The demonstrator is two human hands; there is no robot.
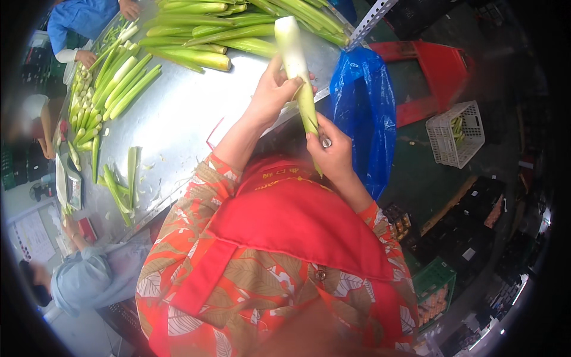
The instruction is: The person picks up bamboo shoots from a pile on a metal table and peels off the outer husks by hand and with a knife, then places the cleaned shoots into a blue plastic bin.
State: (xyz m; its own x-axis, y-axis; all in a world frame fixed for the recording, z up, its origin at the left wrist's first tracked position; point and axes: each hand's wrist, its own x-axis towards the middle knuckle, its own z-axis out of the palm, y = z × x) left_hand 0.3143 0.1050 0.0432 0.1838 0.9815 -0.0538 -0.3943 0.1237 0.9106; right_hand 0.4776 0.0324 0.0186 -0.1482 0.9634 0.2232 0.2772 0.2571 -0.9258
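A thick vegetable stalk (295, 59), white at its upper end and green lower down, is held slanting upright in front of my red apron. My left hand (276, 89) is closed round its middle, thumb laid across the front. Lower down, my right hand (331, 147) is closed at the stalk's narrow green end. A small round metal piece (326, 143) shows between the right fingers; what it belongs to is hidden. Beyond my left hand, a pile of green stalks (202, 56) with pale cut ends lies on the metal table (172, 113).
Trimmed stalks (122, 89) lie at the table's left, with loose green leaves (132, 178) nearer me. A blue plastic bag (363, 113) hangs by the table's right edge. On the floor stand a red frame (440, 74) and a white crate (455, 135). Co-workers' hands (86, 58) are across the table.
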